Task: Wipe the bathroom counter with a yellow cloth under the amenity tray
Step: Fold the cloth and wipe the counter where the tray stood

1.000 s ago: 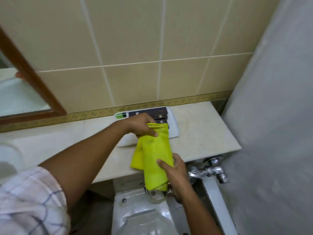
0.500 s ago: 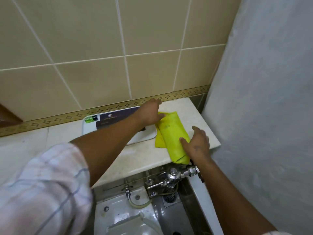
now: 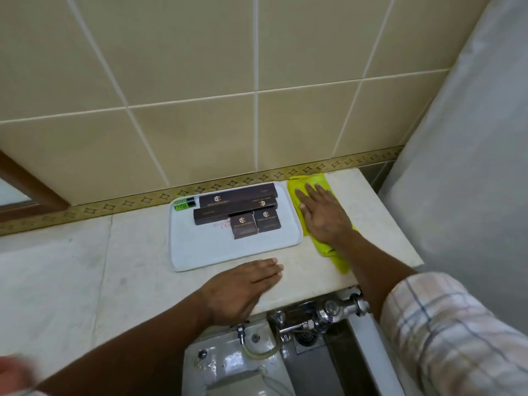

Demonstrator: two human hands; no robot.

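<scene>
Two hands, one cloth, one tray on your pale marble bathroom counter.

Item: white rectangular plastic amenity tray, flat on the counter against the patterned tile border, carrying a green-labelled small bottle at its left rear and dark brown cardboard amenity boxes stacked toward the back.

Item: your left hand, palm down on the counter just in front of the tray's near edge, fingers extended and close together, gripping nothing.

Item: folded yellow microfibre cloth, lying on the counter just right of the tray, running from the wall border toward the front edge.

Item: your right hand, pressed flat on the cloth, fingers spread, pinning rather than pinching it.

Risk, judged: the area beneath the tray looks unwiped. Lift or slide the tray carelessly and the loose boxes may tip or slip off. The cloth's tail sits near the front edge, above the chrome flush valve; a hard stroke could drag it over.
</scene>
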